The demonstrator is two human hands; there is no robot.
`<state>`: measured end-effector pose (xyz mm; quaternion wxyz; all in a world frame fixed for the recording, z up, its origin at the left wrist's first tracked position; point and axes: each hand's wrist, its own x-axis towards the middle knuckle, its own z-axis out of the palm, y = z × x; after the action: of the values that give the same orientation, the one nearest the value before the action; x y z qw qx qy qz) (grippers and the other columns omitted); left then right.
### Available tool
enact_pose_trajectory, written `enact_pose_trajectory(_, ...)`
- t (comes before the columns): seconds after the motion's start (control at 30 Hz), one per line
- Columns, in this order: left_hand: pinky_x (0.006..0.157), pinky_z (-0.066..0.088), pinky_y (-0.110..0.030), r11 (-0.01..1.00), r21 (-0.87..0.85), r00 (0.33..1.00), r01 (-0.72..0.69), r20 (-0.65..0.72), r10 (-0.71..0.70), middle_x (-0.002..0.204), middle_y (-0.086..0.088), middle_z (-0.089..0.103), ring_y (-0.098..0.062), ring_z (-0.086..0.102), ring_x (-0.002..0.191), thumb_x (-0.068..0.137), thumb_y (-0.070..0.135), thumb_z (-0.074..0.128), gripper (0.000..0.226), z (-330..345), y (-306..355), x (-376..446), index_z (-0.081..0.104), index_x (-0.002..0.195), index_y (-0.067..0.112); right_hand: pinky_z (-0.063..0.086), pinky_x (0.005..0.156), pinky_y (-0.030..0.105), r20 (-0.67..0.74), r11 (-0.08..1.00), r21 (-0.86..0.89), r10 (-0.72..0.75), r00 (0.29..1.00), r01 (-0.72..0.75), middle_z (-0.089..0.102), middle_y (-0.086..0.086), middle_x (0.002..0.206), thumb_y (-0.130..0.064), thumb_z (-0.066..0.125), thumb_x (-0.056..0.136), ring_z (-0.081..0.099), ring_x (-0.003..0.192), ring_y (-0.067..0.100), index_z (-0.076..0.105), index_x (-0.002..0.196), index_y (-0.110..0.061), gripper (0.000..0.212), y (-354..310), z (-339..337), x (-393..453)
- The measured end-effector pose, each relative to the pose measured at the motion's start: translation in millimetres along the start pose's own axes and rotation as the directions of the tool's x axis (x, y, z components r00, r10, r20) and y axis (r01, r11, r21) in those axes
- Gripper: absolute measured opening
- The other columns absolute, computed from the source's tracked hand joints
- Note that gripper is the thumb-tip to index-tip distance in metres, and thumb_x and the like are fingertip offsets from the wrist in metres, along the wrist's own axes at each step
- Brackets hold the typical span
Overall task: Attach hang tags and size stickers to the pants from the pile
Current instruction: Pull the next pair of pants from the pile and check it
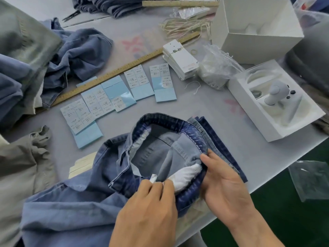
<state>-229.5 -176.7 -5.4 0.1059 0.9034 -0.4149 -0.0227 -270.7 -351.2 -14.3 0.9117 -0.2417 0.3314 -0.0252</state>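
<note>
Blue denim pants (74, 207) lie at the table's near edge with the waistband (165, 120) spread open. My left hand (151, 207) pinches a small white label (154, 177) at the inside of the near waistband. My right hand (226, 184) grips the waistband's right side, thumb on the inner edge by the white pocket lining (187, 173). Sheets of size stickers (137, 77) on blue backing lie in a row behind the pants. A banded stack of white hang tags (179, 57) sits further back.
A long wooden ruler (124, 68) crosses the table. Piles of blue pants (78, 54) and grey pants (23, 166) lie at the left. Strings (185, 25), a plastic bag (215, 66), white boxes (254, 31) and a tray with a grey device (277, 93) stand at the right.
</note>
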Motion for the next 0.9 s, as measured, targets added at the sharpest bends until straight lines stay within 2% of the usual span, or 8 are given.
enact_pose_trajectory(0.13,0.046,0.054,-0.032,0.996,0.063,0.994,0.069,-0.085,-0.063,0.077,-0.013,0.070,-0.027,0.061,0.056,0.067,0.006,0.076,0.021,4.9,10.3,-9.5,0.079,0.088,0.000,0.061,0.070,0.033,-0.132,0.986,-0.125,-0.131,0.982,0.115,0.074,0.014,0.099,-0.009,0.072,0.079,0.073,0.081,0.021,0.067,0.117,-0.007,0.038,2.5,8.9,6.8)
enact_pose_trajectory(0.27,0.045,0.052,-0.025,0.995,0.031,0.993,0.094,0.063,-0.096,0.095,-0.013,0.077,-0.025,0.071,0.064,0.084,-0.003,0.049,0.034,12.6,34.3,-21.5,0.081,0.094,0.002,0.064,0.077,0.039,-0.257,0.986,-0.110,-0.150,0.955,0.126,0.074,0.019,0.106,-0.010,0.068,0.078,0.075,0.089,0.027,0.060,0.125,0.002,0.049,10.3,16.7,10.4)
enact_pose_trajectory(0.5,0.057,0.058,-0.026,0.975,-0.092,0.978,0.200,0.071,-0.194,0.090,-0.007,0.078,-0.023,0.075,0.069,0.100,-0.003,0.040,0.047,26.9,47.8,-20.5,0.083,0.083,0.008,0.039,0.109,0.065,-0.251,0.953,0.149,0.296,0.922,-0.265,0.061,0.032,0.132,-0.029,0.053,0.099,0.057,0.124,0.051,0.060,0.134,0.006,0.051,19.4,24.3,10.2)
enact_pose_trajectory(0.57,0.067,0.055,-0.015,0.835,-0.415,0.932,0.362,0.146,-0.332,0.106,-0.002,0.073,-0.016,0.072,0.089,0.080,-0.005,0.068,0.029,20.1,31.9,-16.9,0.079,0.100,0.012,0.043,0.106,0.060,-0.219,0.938,0.153,0.340,0.915,-0.311,0.058,0.030,0.136,-0.033,0.052,0.098,0.058,0.123,0.047,0.058,0.135,0.007,0.055,17.9,23.5,7.5)
enact_pose_trajectory(0.7,0.092,0.052,-0.022,0.129,-0.860,0.763,0.493,0.357,-0.539,0.140,0.035,0.049,0.002,0.063,0.118,0.072,0.009,0.063,0.084,-0.2,-18.6,-22.0,0.047,0.141,0.055,0.061,0.085,0.047,-0.237,0.997,0.039,0.078,0.968,-0.070,0.071,0.021,0.121,-0.015,0.063,0.083,0.073,0.104,0.034,0.067,0.127,-0.001,0.046,15.1,1.7,6.6)
enact_pose_trajectory(0.73,0.097,0.054,-0.032,0.160,-0.853,0.795,0.496,0.372,-0.479,0.135,0.044,0.049,0.010,0.058,0.120,0.078,0.017,0.061,0.079,-7.3,-32.3,-26.3,0.044,0.134,0.070,0.063,0.078,0.042,-0.224,0.999,0.018,0.039,0.974,-0.036,0.073,0.019,0.118,-0.014,0.064,0.081,0.074,0.100,0.030,0.072,0.120,-0.004,0.040,14.2,-0.1,4.7)
enact_pose_trajectory(0.8,0.101,0.052,-0.024,0.551,-0.716,0.899,0.428,0.275,-0.341,0.125,0.050,0.053,0.021,0.054,0.114,0.092,0.024,0.062,0.068,-8.6,-44.2,-37.2,0.040,0.125,0.079,0.062,0.074,0.036,-0.177,0.999,-0.027,0.032,0.984,-0.037,0.073,0.016,0.118,-0.014,0.065,0.080,0.075,0.101,0.029,0.078,0.109,-0.011,0.032,16.8,0.5,1.3)
enact_pose_trajectory(0.9,0.054,0.058,-0.026,0.848,-0.448,0.957,0.283,0.184,-0.222,0.090,0.021,0.066,-0.001,0.065,0.075,0.093,0.045,0.057,0.021,-15.6,-42.2,-30.0,0.066,0.112,0.044,0.062,0.080,0.040,-0.123,0.995,-0.052,0.074,0.990,-0.080,0.070,0.018,0.125,-0.019,0.078,0.074,0.072,0.109,0.032,0.075,0.116,-0.011,0.043,24.8,2.5,-2.3)
